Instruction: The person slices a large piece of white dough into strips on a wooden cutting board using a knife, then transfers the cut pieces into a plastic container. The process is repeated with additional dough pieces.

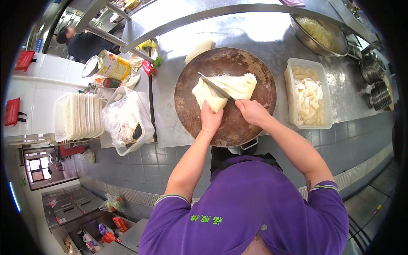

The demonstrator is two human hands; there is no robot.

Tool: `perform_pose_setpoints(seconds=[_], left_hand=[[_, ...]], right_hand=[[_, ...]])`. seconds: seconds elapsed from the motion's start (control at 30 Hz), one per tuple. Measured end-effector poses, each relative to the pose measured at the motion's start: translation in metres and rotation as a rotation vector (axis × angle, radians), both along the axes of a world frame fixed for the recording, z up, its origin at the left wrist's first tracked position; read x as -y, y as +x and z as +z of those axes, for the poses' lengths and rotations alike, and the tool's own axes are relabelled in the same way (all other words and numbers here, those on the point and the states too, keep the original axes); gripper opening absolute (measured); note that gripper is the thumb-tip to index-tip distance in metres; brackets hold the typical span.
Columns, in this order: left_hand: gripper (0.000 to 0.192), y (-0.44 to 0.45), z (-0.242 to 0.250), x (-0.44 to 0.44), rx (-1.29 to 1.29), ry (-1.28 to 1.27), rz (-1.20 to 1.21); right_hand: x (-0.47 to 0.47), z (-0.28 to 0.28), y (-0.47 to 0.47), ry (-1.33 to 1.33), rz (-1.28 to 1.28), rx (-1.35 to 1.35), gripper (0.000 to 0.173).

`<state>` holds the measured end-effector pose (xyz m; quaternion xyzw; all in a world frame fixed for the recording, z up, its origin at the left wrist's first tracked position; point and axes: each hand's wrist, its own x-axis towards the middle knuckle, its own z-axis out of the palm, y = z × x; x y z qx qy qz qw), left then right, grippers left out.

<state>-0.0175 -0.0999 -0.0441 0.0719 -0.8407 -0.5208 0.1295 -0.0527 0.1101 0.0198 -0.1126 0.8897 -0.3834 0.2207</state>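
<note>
A pale, layered piece of food (237, 86), its kind not clear, lies on a round wooden chopping board (191, 110). My right hand (251, 111) grips the handle of a knife (217, 88), whose blade lies slantwise across the pale food. On the near left part of that food rests my left hand (211, 116), its fingers holding the edge. Another pale slab (200, 50) sits behind the board at its far left. To the right stands a clear plastic tub (289, 95) of cut pale strips (308, 100).
At the far right is a metal bowl (342, 47) of yellowish shreds, near stacked metal rings (380, 95). Left of the board are a white bin (146, 132) with plastic bags, stacked white baskets (79, 118) and a large tin (114, 66). A metal shelf rail (204, 21) crosses above; a person (87, 46) is beyond.
</note>
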Motion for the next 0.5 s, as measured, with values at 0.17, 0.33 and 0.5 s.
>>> perform_pose_setpoints(seconds=[0.17, 0.33, 0.5], left_hand=[[0.045, -0.017, -0.001, 0.013, -0.048, 0.476, 0.237], [0.048, -0.028, 0.009, 0.026, -0.077, 0.836, 0.299], [0.050, -0.028, 0.013, 0.033, -0.031, 1.013, 0.329]], right_hand=[[0.020, 0.000, 0.000, -0.009, -0.052, 0.026, 0.048], [0.020, 0.004, 0.006, 0.001, -0.075, 0.059, 0.048], [0.030, -0.006, 0.010, -0.041, -0.111, 0.004, 0.048]])
